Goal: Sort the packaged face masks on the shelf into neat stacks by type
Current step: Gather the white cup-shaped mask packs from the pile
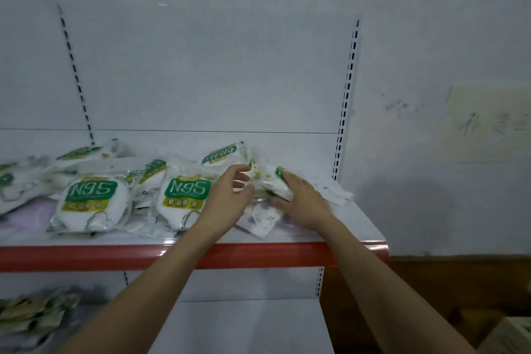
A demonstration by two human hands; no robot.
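Several white N95 mask packets with green and yellow labels lie scattered on the white shelf (356, 218); two face me, one N95 packet (92, 201) at the left and another N95 packet (184, 198) in the middle. My right hand (301, 198) grips a tilted N95 packet (273, 178) on the shelf's right part. My left hand (230, 198) hovers beside it with fingers loosely curled, holding nothing. Flat plain white mask packets (263, 220) lie under and before my hands, and another plain packet (334, 191) lies to the right. An upside-down N95 packet (221, 154) leans behind.
The shelf has a red front edge (86, 257) and slotted uprights (343, 123) against a white back panel. A lower shelf holds green-beige packets (31, 316) at the left. A pale pink packet (26, 218) lies at the far left. A brown surface with a carton (508, 336) is at lower right.
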